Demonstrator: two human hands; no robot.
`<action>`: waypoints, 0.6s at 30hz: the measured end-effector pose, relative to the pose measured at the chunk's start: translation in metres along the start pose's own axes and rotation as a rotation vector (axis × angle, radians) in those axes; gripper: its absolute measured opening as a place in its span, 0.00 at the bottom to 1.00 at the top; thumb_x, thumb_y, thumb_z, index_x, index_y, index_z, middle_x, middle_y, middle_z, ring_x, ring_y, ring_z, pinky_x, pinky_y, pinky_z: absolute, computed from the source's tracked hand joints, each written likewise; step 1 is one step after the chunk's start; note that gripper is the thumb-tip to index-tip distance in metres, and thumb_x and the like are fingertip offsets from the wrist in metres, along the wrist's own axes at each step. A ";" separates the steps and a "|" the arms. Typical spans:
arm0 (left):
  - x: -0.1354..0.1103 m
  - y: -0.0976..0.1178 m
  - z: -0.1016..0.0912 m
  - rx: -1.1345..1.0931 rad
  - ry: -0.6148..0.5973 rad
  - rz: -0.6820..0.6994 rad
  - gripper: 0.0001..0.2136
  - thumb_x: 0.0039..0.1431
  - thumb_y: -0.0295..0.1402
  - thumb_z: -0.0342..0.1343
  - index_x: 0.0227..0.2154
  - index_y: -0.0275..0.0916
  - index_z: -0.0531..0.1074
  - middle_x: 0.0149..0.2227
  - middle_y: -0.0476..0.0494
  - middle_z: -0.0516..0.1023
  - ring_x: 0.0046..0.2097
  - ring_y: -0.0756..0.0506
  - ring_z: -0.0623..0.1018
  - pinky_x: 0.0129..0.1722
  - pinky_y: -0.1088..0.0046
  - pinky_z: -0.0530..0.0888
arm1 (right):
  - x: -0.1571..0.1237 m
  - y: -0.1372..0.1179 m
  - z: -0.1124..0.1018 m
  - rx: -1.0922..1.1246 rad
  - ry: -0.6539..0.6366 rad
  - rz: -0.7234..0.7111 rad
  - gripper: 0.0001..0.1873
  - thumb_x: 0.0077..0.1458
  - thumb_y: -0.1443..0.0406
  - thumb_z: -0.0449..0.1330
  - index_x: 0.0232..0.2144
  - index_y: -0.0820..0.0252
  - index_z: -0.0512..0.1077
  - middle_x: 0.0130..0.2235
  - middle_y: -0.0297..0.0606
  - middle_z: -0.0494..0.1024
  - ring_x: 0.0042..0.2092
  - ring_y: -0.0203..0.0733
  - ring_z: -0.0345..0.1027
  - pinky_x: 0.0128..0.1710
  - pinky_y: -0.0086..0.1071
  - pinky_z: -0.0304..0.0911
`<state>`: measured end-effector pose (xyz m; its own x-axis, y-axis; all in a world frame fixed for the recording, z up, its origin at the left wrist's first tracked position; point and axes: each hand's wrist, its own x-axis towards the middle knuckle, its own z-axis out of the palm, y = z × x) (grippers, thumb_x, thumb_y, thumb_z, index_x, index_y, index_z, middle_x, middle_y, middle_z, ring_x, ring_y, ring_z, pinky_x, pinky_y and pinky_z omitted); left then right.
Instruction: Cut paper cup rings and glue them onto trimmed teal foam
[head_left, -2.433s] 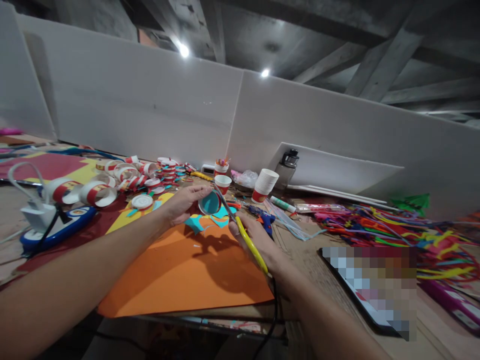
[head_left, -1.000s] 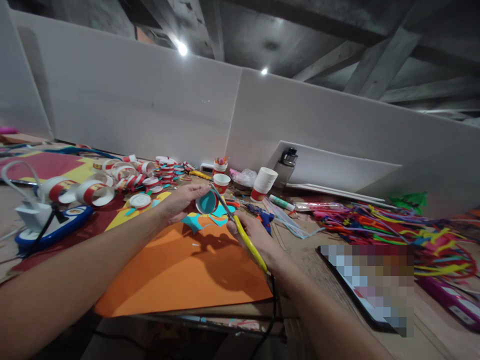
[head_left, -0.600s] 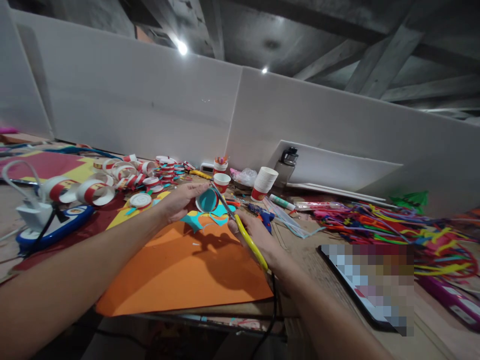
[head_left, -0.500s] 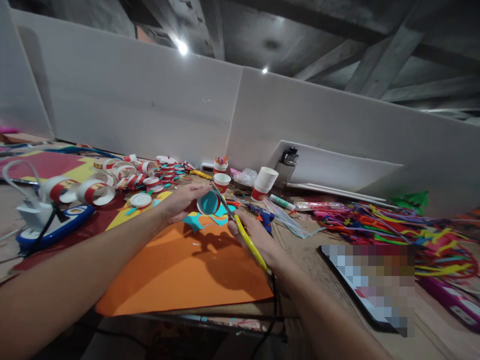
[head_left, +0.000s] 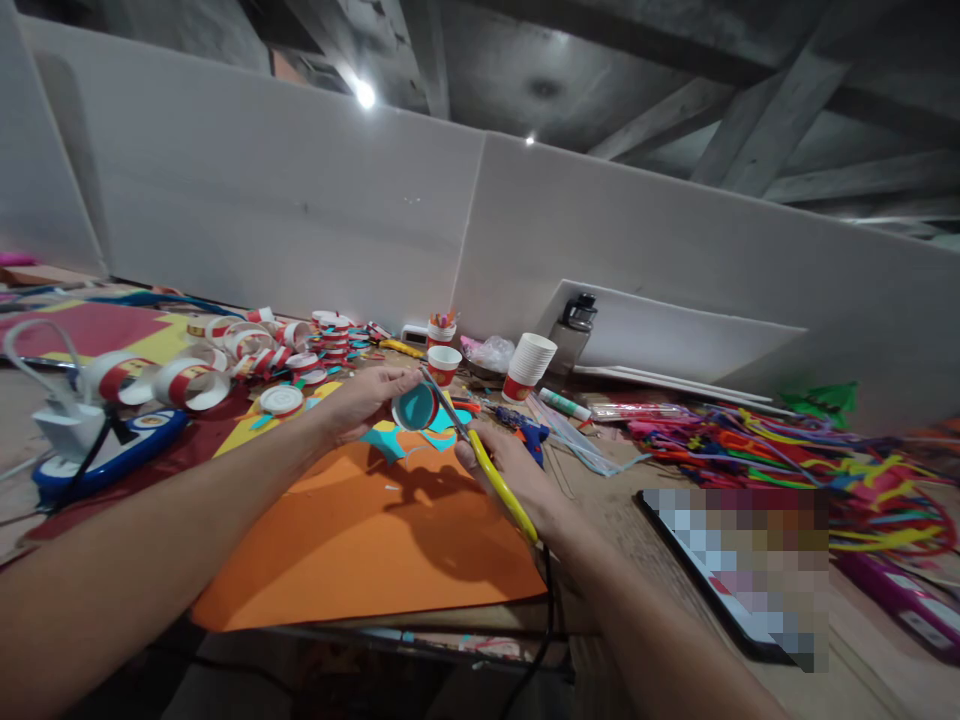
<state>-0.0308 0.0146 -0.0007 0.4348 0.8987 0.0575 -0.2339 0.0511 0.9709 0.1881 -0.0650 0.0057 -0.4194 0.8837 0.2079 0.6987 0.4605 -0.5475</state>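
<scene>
My left hand [head_left: 361, 401] grips a small round piece with a teal face [head_left: 416, 406], held up above an orange paper sheet [head_left: 360, 540]. My right hand [head_left: 504, 472] is closed round yellow-handled scissors [head_left: 487, 468], whose blades reach up to the right edge of the teal piece. Teal paper scraps [head_left: 390, 440] lie on the orange sheet just under the hands.
Cut red-and-white paper cup rings [head_left: 195, 382] litter the left side. A stack of paper cups [head_left: 529, 366], a dark bottle [head_left: 571, 330], a blue glue gun [head_left: 525, 432] and a glue stick [head_left: 564, 404] stand behind the hands. Coloured strips [head_left: 787, 450] pile at right beside a blurred flat device [head_left: 739, 565].
Almost nothing has moved. The scissors and the teal piece have only shifted slightly against each other while both hands keep their grip.
</scene>
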 end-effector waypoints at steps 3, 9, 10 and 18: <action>0.001 0.001 0.000 -0.027 -0.008 0.015 0.16 0.51 0.43 0.64 0.31 0.31 0.77 0.30 0.41 0.78 0.28 0.50 0.75 0.29 0.76 0.71 | -0.001 -0.001 0.000 0.009 0.017 0.005 0.22 0.62 0.46 0.44 0.30 0.57 0.59 0.28 0.31 0.62 0.30 0.36 0.56 0.30 0.29 0.49; 0.001 0.003 0.007 -0.172 0.098 -0.035 0.12 0.56 0.37 0.60 0.36 0.32 0.77 0.33 0.40 0.80 0.31 0.48 0.78 0.31 0.73 0.75 | -0.001 0.001 0.003 0.059 0.124 0.010 0.20 0.62 0.48 0.47 0.28 0.57 0.58 0.26 0.29 0.60 0.29 0.35 0.55 0.29 0.29 0.48; 0.000 0.002 0.008 -0.197 0.129 -0.062 0.11 0.57 0.37 0.59 0.36 0.33 0.77 0.32 0.40 0.80 0.30 0.48 0.78 0.29 0.73 0.75 | 0.000 0.003 0.003 0.068 0.130 0.008 0.20 0.61 0.49 0.49 0.27 0.57 0.58 0.26 0.29 0.60 0.28 0.35 0.55 0.28 0.29 0.48; 0.000 -0.004 0.011 -0.318 0.174 -0.092 0.11 0.63 0.36 0.52 0.35 0.34 0.74 0.30 0.42 0.79 0.27 0.47 0.78 0.19 0.74 0.75 | 0.004 0.011 0.006 0.066 0.124 -0.006 0.19 0.60 0.49 0.51 0.30 0.58 0.63 0.27 0.31 0.64 0.29 0.36 0.56 0.30 0.29 0.52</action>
<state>-0.0200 0.0096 -0.0018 0.3192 0.9430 -0.0937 -0.4709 0.2437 0.8478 0.1907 -0.0570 -0.0047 -0.3458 0.8863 0.3081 0.6550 0.4631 -0.5971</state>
